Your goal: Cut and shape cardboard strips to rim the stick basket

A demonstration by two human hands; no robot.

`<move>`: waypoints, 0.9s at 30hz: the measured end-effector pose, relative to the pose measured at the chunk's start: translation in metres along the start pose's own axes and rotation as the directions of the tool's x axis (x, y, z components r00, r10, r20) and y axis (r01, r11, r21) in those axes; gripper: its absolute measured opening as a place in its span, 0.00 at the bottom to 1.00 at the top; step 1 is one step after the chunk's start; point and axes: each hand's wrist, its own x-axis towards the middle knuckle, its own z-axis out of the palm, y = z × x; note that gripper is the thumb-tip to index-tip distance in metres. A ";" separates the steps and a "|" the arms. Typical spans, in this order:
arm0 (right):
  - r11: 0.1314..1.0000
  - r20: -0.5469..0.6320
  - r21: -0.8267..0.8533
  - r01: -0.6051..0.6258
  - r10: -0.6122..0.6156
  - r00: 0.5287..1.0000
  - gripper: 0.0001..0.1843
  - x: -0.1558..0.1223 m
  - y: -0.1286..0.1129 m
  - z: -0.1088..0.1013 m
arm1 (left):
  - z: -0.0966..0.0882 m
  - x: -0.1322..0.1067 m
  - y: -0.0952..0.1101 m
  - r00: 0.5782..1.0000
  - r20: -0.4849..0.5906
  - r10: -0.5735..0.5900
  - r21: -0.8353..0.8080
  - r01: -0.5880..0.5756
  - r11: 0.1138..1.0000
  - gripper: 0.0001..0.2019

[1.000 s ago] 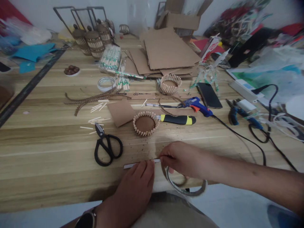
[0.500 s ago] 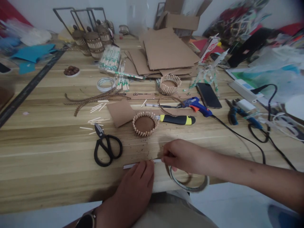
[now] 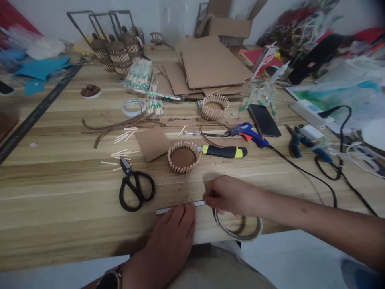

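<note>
My left hand (image 3: 176,224) lies flat near the table's front edge, its fingers stretched over a narrow white strip (image 3: 164,210) and pressing it to the wood. At the strip's right end, my right hand (image 3: 221,194) is closed in a pinch on it. A pale ring-shaped loop (image 3: 255,233) hangs below my right hand past the table edge; whether it is a tape roll or a coiled strip I cannot tell. Black-handled scissors (image 3: 135,186) rest left of the strip. Just beyond the hands stands a round cardboard base ringed with short wooden sticks (image 3: 183,157).
Behind lie a utility knife (image 3: 224,151), a blue glue gun (image 3: 248,132) with its cord trailing right, a phone (image 3: 264,120) and a second stick ring (image 3: 215,107). Loose sticks (image 3: 122,136) and a tape roll (image 3: 134,107) are left; cardboard sheets (image 3: 215,62) are stacked behind.
The loop under my right hand has shifted slightly left and up. My right hand has barely moved, and my left hand stays in place on the strip.
</note>
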 end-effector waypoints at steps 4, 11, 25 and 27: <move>0.989 -0.066 -0.149 0.025 -0.035 0.997 0.14 -0.001 -0.008 -0.002 | 0.000 -0.001 -0.002 0.999 -0.035 0.007 0.003 -0.007 1.000 0.21; 0.967 -0.100 -0.250 0.053 -0.080 0.992 0.13 0.003 -0.011 -0.001 | -0.003 0.011 -0.002 0.996 -0.073 -0.061 -0.046 0.058 0.997 0.20; 0.946 -0.249 -0.301 0.119 -0.198 0.948 0.10 -0.029 -0.014 0.009 | -0.038 0.036 -0.028 0.960 0.066 -0.273 -0.562 0.261 0.785 0.09; 0.933 -0.281 -0.350 0.084 -0.190 0.941 0.10 -0.033 -0.018 0.011 | -0.041 0.043 -0.029 0.953 0.136 -0.272 -0.647 0.293 0.704 0.09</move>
